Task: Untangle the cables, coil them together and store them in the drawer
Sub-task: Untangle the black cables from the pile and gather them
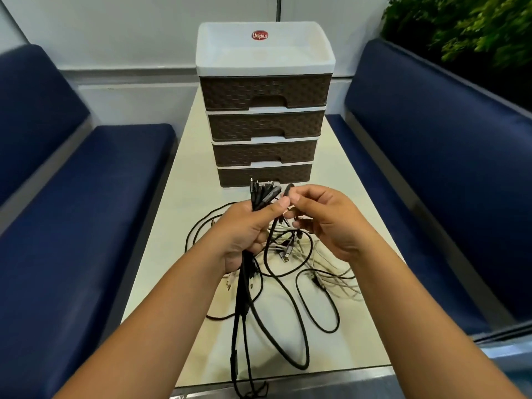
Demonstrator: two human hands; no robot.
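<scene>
The person stands at the near end of a narrow pale table with both arms reaching out over it. The left hand is wrapped tight around a bundle of black cables, thumb pressed across the front, so the plug ends fan out above the fist and the long tails hang down below it, off the near edge of the table. The right hand is just beside the left, its thumb and forefinger pinching 1 more black cable end right next to the bundle's plugs; the other fingers are curled loosely underneath.

Below and between the hands, the loose cables lie in a heap on the table: black loops spread toward the near edge, and pale white ones tangled to the right. A few silver plugs show in the middle of the heap.

At the far end of the table stands a small drawer unit, white frame with 4 brown woven-look drawers stacked one above another, all pushed in. Its white top tray carries a red round label. The bottom drawer sits just beyond the held plugs.

Dark blue padded benches run along both sides, left bench and right bench. Green leaves show at the far right corner.
</scene>
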